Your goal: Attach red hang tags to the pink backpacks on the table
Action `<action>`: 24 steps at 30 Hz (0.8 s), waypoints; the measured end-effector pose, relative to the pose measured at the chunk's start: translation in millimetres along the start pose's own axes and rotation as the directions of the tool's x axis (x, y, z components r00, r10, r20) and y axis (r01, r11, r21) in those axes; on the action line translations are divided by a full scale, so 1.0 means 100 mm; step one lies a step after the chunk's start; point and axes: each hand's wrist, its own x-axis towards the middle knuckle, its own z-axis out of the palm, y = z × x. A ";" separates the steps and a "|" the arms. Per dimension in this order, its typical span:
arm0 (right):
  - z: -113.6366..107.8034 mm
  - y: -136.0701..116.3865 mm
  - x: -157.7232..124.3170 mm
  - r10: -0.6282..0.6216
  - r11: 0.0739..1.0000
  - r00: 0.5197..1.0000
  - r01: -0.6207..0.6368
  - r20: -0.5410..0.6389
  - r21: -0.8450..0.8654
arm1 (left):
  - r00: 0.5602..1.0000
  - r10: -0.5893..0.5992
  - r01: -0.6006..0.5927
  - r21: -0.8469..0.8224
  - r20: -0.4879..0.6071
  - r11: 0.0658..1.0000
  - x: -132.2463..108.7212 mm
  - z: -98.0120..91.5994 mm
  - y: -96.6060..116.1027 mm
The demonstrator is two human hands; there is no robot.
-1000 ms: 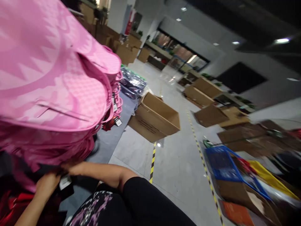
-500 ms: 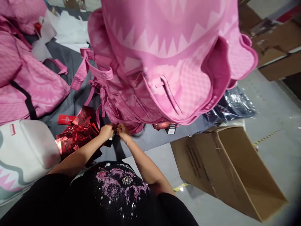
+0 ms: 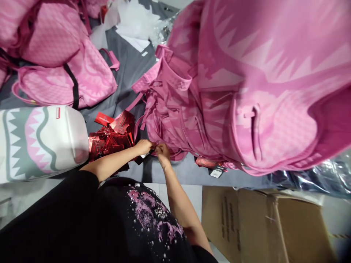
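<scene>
At the lower edge of a pink backpack (image 3: 175, 126) lying on the table, both hands meet with fingertips pinched together. My left hand (image 3: 145, 147) is closed, and a small black-and-white hang tag (image 3: 143, 156) shows under its fingers. My right hand (image 3: 163, 150) is closed beside it, against the backpack's edge. What its fingertips pinch is too small and hidden to make out. Left of my hands lies a heap of shiny red hang tags (image 3: 109, 137). Another tag (image 3: 216, 172) hangs under the backpacks to the right.
A larger pink shark-mouth backpack (image 3: 274, 73) looms at right. A white shark-mouth bag (image 3: 65, 142) and pink backpacks (image 3: 74, 76) lie left. White sheets (image 3: 137, 25) are at the back. An open cardboard box (image 3: 246, 219) stands below the table's front edge.
The view has turned left, so everything appears further right and more of the white bag shows. Both hands stay pinched together at the backpack's lower edge.
</scene>
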 end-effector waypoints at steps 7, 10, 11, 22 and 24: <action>-0.03 0.04 -0.01 0.005 1.000 1.000 -0.005 0.016 0.025 | 1.000 0.007 -0.007 0.031 0.001 1.000 -0.01 0.05 0.03; -0.01 0.02 0.00 0.008 0.999 1.000 -0.008 0.017 0.031 | 1.000 -0.013 0.013 0.050 -0.008 0.999 -0.02 0.03 0.02; -0.01 0.02 0.00 0.009 0.999 1.000 -0.009 0.018 0.033 | 0.999 -0.027 0.028 0.057 -0.023 0.998 -0.03 0.03 0.02; -0.01 -0.01 0.02 0.012 1.000 0.999 -0.013 0.044 0.009 | 0.999 -0.023 0.025 0.068 -0.035 0.997 -0.11 0.01 0.06; 0.00 -0.02 0.02 0.010 1.000 0.999 -0.010 0.046 0.006 | 1.000 -0.015 0.016 0.072 -0.013 0.997 -0.12 0.01 0.05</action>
